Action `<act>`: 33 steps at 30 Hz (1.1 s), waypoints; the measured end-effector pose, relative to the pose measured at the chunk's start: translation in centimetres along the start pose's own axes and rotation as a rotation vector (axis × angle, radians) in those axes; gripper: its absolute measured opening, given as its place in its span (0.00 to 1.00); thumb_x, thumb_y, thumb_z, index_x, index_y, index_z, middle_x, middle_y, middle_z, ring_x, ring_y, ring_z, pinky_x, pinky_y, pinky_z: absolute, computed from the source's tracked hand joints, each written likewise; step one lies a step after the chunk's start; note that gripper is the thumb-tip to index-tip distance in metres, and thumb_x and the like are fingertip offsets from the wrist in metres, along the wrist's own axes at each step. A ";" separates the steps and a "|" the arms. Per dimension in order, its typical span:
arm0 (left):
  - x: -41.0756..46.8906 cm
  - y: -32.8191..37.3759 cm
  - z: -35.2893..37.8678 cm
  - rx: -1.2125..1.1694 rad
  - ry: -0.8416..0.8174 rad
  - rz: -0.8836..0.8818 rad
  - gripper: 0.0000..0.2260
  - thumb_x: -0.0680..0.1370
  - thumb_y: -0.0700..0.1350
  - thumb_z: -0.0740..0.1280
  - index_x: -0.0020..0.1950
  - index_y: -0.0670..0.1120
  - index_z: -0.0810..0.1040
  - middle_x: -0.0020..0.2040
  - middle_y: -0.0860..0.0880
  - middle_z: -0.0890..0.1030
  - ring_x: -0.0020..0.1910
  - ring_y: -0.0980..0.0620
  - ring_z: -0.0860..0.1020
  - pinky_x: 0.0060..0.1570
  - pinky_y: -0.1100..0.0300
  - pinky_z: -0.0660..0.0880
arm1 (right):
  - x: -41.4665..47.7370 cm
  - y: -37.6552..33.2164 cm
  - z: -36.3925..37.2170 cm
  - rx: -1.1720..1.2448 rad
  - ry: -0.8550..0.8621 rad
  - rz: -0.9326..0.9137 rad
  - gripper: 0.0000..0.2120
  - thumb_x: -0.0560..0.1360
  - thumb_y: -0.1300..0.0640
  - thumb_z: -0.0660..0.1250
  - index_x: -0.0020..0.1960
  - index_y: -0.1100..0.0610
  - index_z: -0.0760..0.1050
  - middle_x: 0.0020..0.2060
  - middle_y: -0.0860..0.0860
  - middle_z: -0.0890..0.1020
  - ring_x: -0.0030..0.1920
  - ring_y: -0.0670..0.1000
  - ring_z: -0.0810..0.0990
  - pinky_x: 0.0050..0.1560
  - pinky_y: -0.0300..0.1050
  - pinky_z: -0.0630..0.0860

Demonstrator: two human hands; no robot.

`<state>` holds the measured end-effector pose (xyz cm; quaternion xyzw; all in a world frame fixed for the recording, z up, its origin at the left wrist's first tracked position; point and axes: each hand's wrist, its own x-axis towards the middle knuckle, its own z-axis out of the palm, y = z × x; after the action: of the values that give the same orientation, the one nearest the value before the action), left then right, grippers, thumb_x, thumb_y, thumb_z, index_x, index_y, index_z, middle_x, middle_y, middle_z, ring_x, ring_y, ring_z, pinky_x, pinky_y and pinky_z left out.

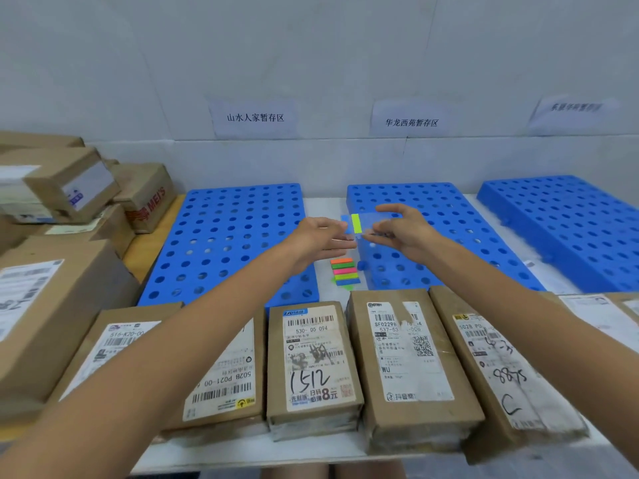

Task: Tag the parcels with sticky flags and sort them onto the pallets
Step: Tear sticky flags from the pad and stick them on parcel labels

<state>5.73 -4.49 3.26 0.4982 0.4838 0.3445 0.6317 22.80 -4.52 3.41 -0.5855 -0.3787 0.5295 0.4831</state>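
Both my hands are raised over the gap between the left pallet [224, 236] and the middle pallet [449, 236]. My right hand [403, 233] pinches a clear plastic flag sheet [371, 223] carrying a yellow-green sticky flag [356, 223]. My left hand [318, 236] pinches the sheet's left edge near that flag. A stack of coloured sticky flags [344, 271] lies on the table below my hands. Several brown parcels with shipping labels lie in a row at the front, among them one marked 1512 [313, 368] and one marked 8875 [498, 368].
A third blue pallet [570, 229] lies at the right. More cardboard boxes [69, 195] are stacked at the left. Paper signs [255, 118] hang on the wall above the pallets. All three pallets carry no parcels.
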 end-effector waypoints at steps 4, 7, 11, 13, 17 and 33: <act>-2.9 0.5 0.0 -0.148 0.028 0.051 0.20 0.79 0.36 0.64 0.69 0.40 0.62 0.52 0.39 0.81 0.47 0.46 0.83 0.45 0.61 0.81 | -2.6 -0.5 1.0 -0.121 -0.068 -0.185 0.19 0.73 0.71 0.66 0.62 0.62 0.70 0.37 0.57 0.76 0.38 0.53 0.81 0.44 0.42 0.82; -4.9 0.1 -0.7 -0.075 0.022 0.076 0.26 0.78 0.38 0.65 0.73 0.37 0.59 0.52 0.42 0.82 0.44 0.51 0.84 0.41 0.63 0.81 | -4.3 -0.3 1.3 -0.363 -0.068 -0.357 0.15 0.73 0.66 0.69 0.58 0.57 0.74 0.42 0.56 0.76 0.41 0.52 0.78 0.45 0.43 0.78; -7.3 -0.6 -2.0 -0.144 0.045 0.104 0.26 0.78 0.38 0.65 0.73 0.36 0.58 0.53 0.40 0.82 0.48 0.51 0.83 0.44 0.63 0.80 | -6.1 0.7 2.3 -0.822 0.009 -0.780 0.16 0.74 0.58 0.69 0.62 0.51 0.75 0.56 0.54 0.72 0.57 0.51 0.72 0.59 0.44 0.68; -8.6 -0.9 -2.3 -0.163 0.046 0.110 0.27 0.78 0.38 0.66 0.73 0.36 0.58 0.53 0.39 0.82 0.48 0.50 0.83 0.45 0.63 0.80 | -7.0 1.2 3.3 -0.921 0.001 -0.927 0.17 0.75 0.55 0.68 0.63 0.51 0.75 0.59 0.55 0.71 0.60 0.54 0.70 0.62 0.47 0.66; -11.0 -1.4 -2.8 -0.118 0.058 0.142 0.25 0.78 0.37 0.66 0.72 0.37 0.62 0.51 0.41 0.83 0.46 0.52 0.84 0.46 0.64 0.80 | -8.5 2.1 5.5 -1.114 0.033 -1.063 0.20 0.75 0.44 0.58 0.61 0.50 0.77 0.60 0.55 0.74 0.62 0.57 0.70 0.64 0.54 0.64; -15.2 -2.5 -5.7 -0.073 0.143 0.255 0.21 0.77 0.36 0.67 0.68 0.40 0.67 0.47 0.45 0.84 0.44 0.52 0.84 0.40 0.64 0.79 | -10.7 2.1 9.9 -0.817 -0.124 -1.073 0.10 0.74 0.54 0.68 0.54 0.53 0.80 0.53 0.51 0.77 0.57 0.51 0.72 0.61 0.48 0.66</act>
<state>-4.31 -17.40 4.69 0.5065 0.4475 0.4741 0.5643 11.25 -13.60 4.35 -0.4206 -0.8137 0.0634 0.3963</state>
